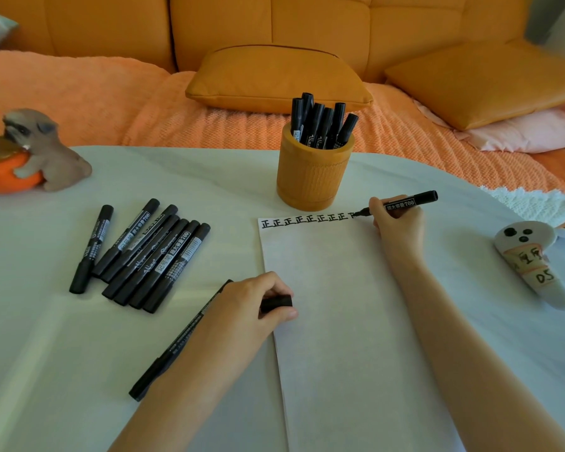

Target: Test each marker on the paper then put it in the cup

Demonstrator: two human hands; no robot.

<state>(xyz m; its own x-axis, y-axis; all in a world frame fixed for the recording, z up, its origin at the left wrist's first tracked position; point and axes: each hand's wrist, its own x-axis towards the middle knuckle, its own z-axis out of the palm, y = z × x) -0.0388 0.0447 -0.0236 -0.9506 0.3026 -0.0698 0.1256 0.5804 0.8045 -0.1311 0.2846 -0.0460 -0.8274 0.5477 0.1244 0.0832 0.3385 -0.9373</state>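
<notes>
My right hand [397, 220] grips an uncapped black marker [405, 202], its tip touching the top edge of the white paper [340, 321] at the end of a row of black characters [307, 220]. My left hand [258, 308] rests on the paper's left edge and holds a black cap [276, 302]. A yellow cup [312, 177] behind the paper holds several black markers [323, 123]. Several more markers [144, 256] lie in a group on the table to the left. One marker [173, 347] lies partly under my left forearm.
A dog figurine on an orange base [30, 154] sits at the table's far left. A white controller with a label [532, 259] lies at the right. An orange sofa with cushions [274, 79] runs behind the white table [62, 353].
</notes>
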